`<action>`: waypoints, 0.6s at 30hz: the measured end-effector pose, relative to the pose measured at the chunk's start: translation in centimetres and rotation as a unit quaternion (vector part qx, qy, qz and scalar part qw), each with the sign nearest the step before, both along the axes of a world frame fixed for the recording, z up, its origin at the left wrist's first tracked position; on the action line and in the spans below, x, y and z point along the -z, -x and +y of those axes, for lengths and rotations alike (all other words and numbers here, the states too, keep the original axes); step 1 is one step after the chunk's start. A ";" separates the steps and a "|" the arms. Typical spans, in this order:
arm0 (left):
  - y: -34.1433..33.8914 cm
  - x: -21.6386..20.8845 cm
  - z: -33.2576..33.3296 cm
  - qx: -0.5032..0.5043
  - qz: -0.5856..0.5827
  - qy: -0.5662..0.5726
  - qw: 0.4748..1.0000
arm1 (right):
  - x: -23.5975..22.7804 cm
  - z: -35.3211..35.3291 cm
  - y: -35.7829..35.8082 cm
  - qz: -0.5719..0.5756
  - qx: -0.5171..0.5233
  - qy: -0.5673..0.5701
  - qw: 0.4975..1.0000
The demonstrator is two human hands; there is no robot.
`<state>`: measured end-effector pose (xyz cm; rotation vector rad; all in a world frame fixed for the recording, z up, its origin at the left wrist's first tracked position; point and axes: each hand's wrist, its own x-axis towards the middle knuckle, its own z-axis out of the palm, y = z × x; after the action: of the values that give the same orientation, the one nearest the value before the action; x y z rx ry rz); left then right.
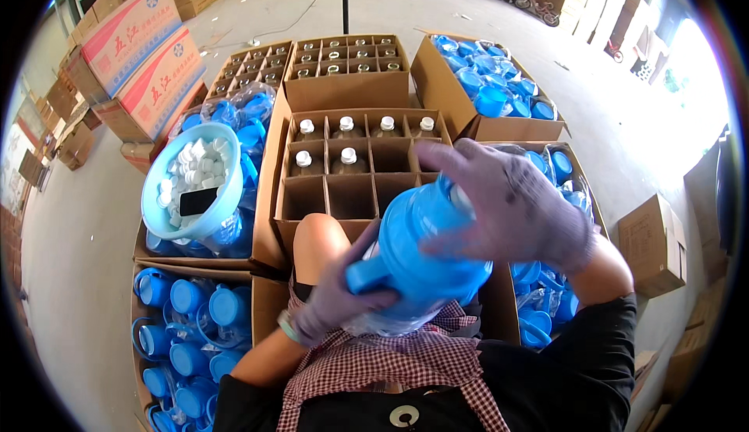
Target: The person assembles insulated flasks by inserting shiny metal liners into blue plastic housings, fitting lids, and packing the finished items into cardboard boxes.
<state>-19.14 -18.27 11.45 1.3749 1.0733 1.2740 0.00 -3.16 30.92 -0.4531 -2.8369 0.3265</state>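
My left hand (335, 295), in a grey-purple glove, is closed around the handle side of a large blue plastic jug (417, 237). The jug is tilted in my lap, its top toward the upper right, and its lower part looks clear. At its top, something white like a cap (460, 198) shows partly under my right hand (515, 206). That gloved hand is blurred, with its fingers spread apart around the jug's top. Just beyond stands a divided carton (328, 198) with several white-capped bottles (348, 159) upright in its compartments; some front compartments hold none.
On the left, a light blue basin (156, 190) of white caps (199, 163) and a black phone (198, 201) rests on bagged blue jugs. Cartons of blue-lidded jugs (187, 295) flank me. Behind are cartons of open-necked bottles (335, 65), stacked boxes (144, 50) and a stand pole (345, 3).
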 end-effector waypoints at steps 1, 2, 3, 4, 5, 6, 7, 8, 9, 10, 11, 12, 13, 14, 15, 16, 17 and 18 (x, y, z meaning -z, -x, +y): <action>2.4 -0.4 1.3 0.085 0.006 -0.015 0.996 | -1.7 -1.1 0.0 0.043 -0.120 -0.075 0.989; 4.0 -1.2 2.5 0.164 0.015 -0.033 0.986 | -1.4 -1.1 -0.3 0.066 -0.203 -0.075 0.974; 4.4 -1.8 3.1 0.197 -0.022 -0.038 0.979 | -0.9 -0.9 -0.6 0.084 -0.287 -0.072 0.951; 4.4 -2.6 4.0 0.239 -0.060 -0.046 0.968 | 2.9 1.2 -1.8 0.080 -0.320 0.004 0.944; 3.9 -2.8 3.6 0.218 -0.106 0.013 0.970 | 2.1 1.3 -1.5 0.083 -0.319 0.041 0.943; 3.2 -2.8 3.3 0.196 -0.152 0.070 0.966 | 1.2 1.5 -1.1 0.088 -0.319 0.075 0.941; 0.9 -1.5 2.4 0.087 -0.181 0.083 0.976 | 3.0 4.0 -1.6 0.093 -0.200 0.135 0.966; -2.5 2.1 1.1 -0.112 -0.006 0.006 0.994 | 3.8 5.0 -1.6 0.065 -0.009 0.169 0.983; -5.4 0.7 0.7 -0.180 0.173 -0.065 0.966 | 5.0 6.4 -2.0 -0.002 0.132 0.175 0.976; -7.5 -0.7 -0.5 -0.240 0.341 -0.127 0.900 | 6.2 6.9 -2.9 -0.016 0.161 0.166 0.973; -6.4 -0.4 -0.5 -0.154 0.197 -0.077 0.965 | 5.3 5.1 -2.3 0.011 0.149 0.133 0.980; -3.7 -0.1 -0.4 -0.064 0.045 -0.030 0.996 | 3.8 2.4 -2.0 0.039 0.135 0.101 0.985; -0.9 -0.2 0.0 0.031 -0.107 0.006 0.994 | 1.7 0.3 -1.4 0.069 -0.001 -0.009 0.998; 1.4 -0.7 0.7 0.109 -0.136 -0.007 0.985 | 0.9 -0.9 -1.1 0.091 -0.110 -0.050 0.989; 3.6 -1.0 1.6 0.190 -0.165 -0.017 0.968 | 0.4 -2.0 -0.9 0.109 -0.214 -0.089 0.967; 5.0 -1.2 2.1 0.264 -0.193 -0.028 0.945 | 0.6 -2.6 -0.6 0.121 -0.298 -0.056 0.945; 5.2 -1.1 2.7 0.255 -0.106 -0.057 0.959 | 1.0 -2.0 -0.6 0.126 -0.319 -0.040 0.938; 4.2 -1.0 2.1 0.196 -0.175 -0.007 0.965 | 1.3 -1.2 -0.5 0.129 -0.344 -0.022 0.930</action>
<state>-23.33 -16.19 12.47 1.2365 0.5205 1.1697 0.53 -4.32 29.57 0.5794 -2.6320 0.4055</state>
